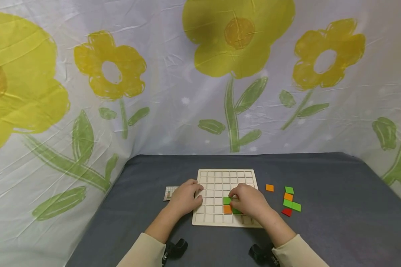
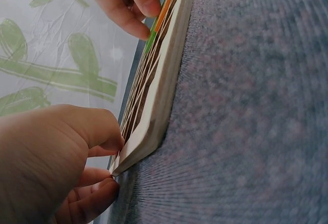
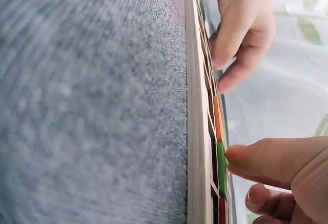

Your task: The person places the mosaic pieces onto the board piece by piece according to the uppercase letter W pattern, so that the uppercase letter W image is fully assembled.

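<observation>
I count one wooden grid board (image 1: 211,185) at the middle of the dark tabletop (image 1: 147,185). My left hand (image 1: 184,196) touches its left edge with loosely bent fingers, thumb and index apart. My right hand (image 1: 250,200) is narrow over the tiles; its thumb touches one, but I cannot tell whether it pinches any.

On the board I make out four tiles: one orange tile (image 1: 227,209), one green tile (image 1: 227,200) just on its far side, a second green tile (image 3: 221,167) to its right, then one red tile (image 3: 222,211). The hand may hide more.

Right of the board lie six loose tiles: three green (image 1: 289,190), two orange (image 1: 269,188), one red (image 1: 286,212). One small card (image 1: 169,192) sits left, partly behind my left hand.
</observation>
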A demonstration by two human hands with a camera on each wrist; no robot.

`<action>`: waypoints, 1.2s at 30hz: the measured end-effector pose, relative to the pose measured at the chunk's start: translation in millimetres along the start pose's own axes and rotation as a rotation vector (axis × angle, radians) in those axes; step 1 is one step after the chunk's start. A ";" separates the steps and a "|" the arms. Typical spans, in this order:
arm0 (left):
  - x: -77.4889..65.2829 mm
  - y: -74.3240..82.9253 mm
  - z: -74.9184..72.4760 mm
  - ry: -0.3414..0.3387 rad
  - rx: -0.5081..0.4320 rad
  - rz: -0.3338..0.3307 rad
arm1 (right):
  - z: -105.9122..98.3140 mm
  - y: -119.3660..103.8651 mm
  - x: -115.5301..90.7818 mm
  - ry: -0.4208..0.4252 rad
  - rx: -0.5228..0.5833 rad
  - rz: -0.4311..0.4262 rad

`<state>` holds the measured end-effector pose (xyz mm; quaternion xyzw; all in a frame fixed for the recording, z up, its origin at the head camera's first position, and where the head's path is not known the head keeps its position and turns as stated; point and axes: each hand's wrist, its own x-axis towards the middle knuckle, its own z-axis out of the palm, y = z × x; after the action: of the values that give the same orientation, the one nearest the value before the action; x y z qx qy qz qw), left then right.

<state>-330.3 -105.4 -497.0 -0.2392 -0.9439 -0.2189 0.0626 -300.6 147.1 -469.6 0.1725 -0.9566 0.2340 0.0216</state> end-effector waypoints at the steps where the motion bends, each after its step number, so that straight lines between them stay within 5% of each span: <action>1: 0.3 -0.4 0.0 0.000 0.004 0.001 | -0.4 -0.1 0.0 0.000 -0.002 0.000; 21: 2.4 0.1 1.0 0.003 0.009 -0.005 | -46.5 45.8 -5.2 0.070 0.067 0.068; 27: 0.7 0.5 0.5 0.005 -0.001 -0.007 | -55.2 67.4 -9.9 0.083 0.068 0.187; 36: -0.3 1.5 -0.7 0.004 0.001 -0.008 | -63.3 94.3 -16.3 -0.012 -0.026 0.380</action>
<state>-329.3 -104.6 -495.9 -0.2348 -0.9449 -0.2192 0.0636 -319.9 259.4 -456.8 -0.0104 -0.9750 0.2203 -0.0267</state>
